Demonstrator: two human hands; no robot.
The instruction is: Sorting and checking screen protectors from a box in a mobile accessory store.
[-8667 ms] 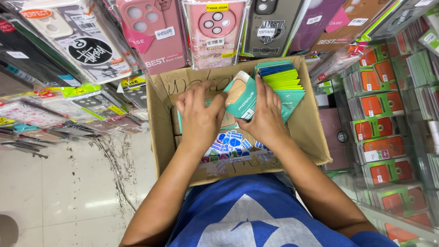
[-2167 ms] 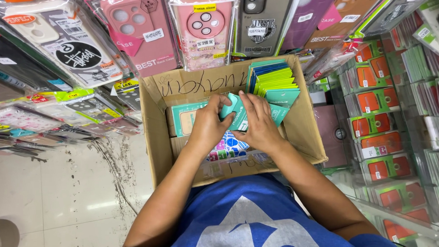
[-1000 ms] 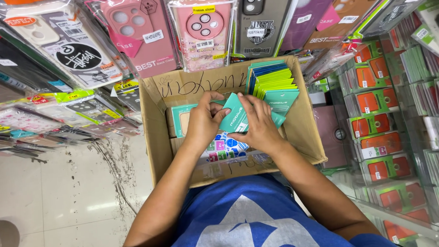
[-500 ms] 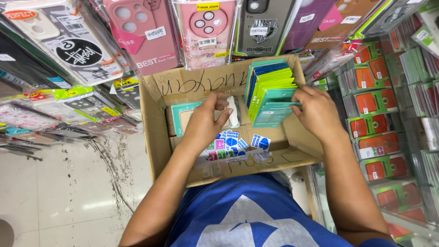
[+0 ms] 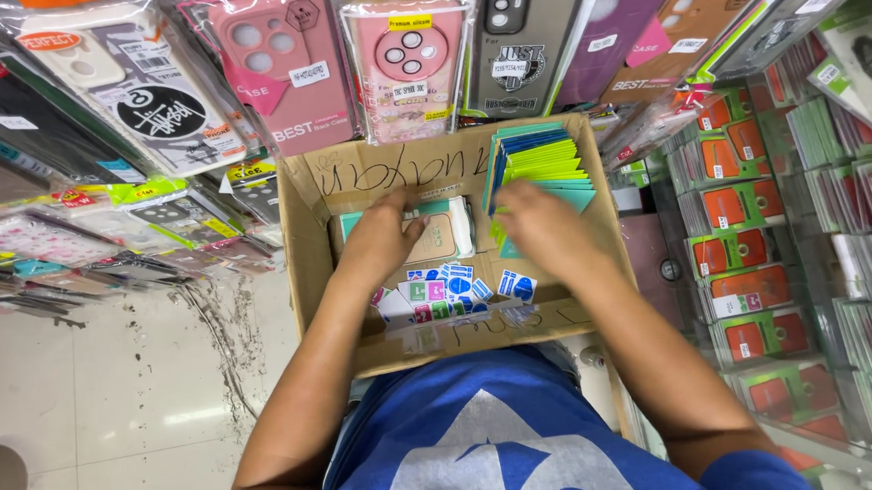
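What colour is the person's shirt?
Blue, with a white design on the front of the shirt; seen in the head view.

Inside the cardboard box (image 5: 307, 242), a flat packet (image 5: 442, 233) lies at the back left under the left hand (image 5: 381, 240), upright packets (image 5: 541, 165) stand at the back right by the right hand (image 5: 545, 229), small sachets (image 5: 448, 292) lie in front, and phone cases (image 5: 407, 63) hang behind the box

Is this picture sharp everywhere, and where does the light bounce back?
Head view: the right hand is smeared by motion blur at the stack of green and blue packets; the left hand in the cardboard box is sharper. Glare sits on the plastic sleeves of the hanging phone cases and as a pale patch on the floor tiles. Edges bend outward, wide-angle.
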